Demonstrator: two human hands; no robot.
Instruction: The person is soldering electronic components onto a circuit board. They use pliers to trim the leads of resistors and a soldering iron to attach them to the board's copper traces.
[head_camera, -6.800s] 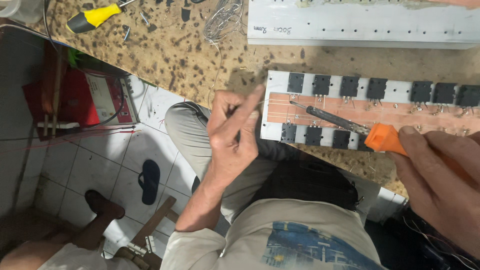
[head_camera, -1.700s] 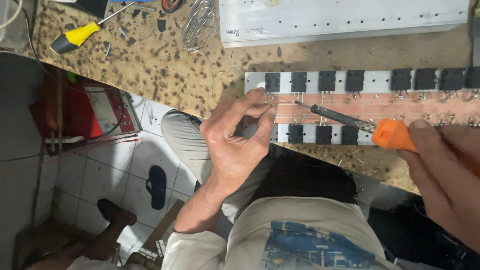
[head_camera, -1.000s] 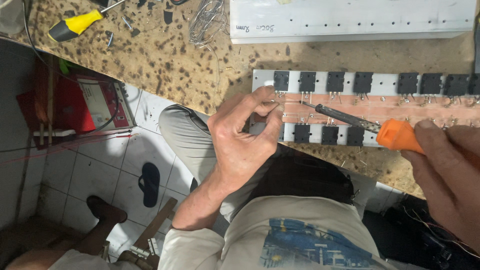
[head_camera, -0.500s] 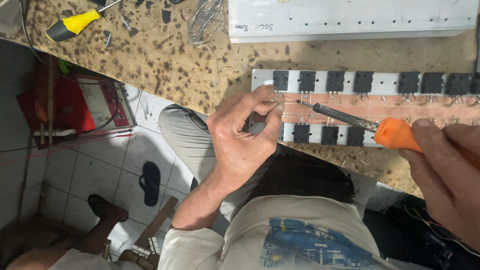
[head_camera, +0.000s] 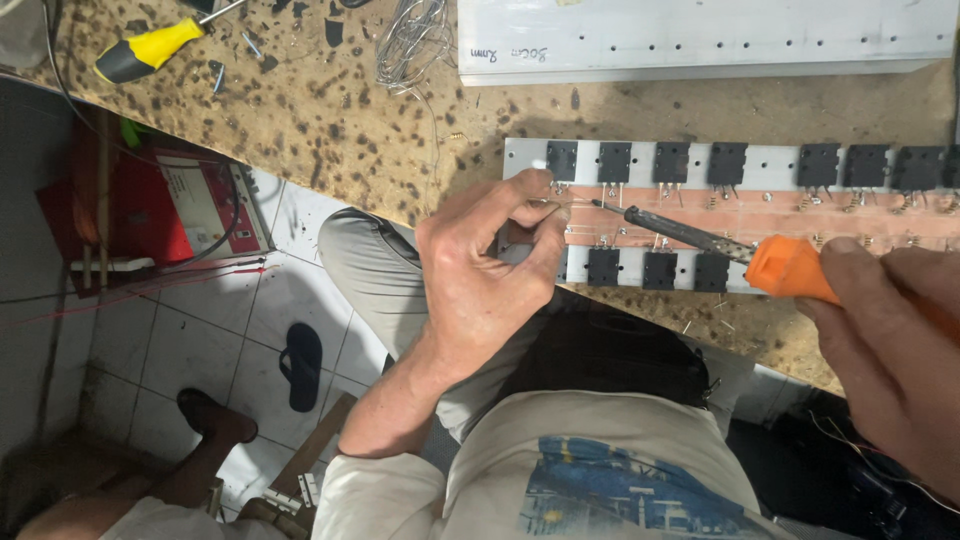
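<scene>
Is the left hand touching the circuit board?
Touching. The head view shows the left hand with its fingers resting on the left end of the circuit board, no gap visible, while the right hand holds the soldering iron.

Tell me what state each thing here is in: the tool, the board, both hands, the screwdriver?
Soldering iron: held, tip down on the board's left end.
Circuit board: flat on the bench, black parts along both edges.
Left hand: fingers pinched at the board's left end.
Right hand: gripping the iron's orange handle.
Yellow screwdriver: lying unused on the bench.
</scene>
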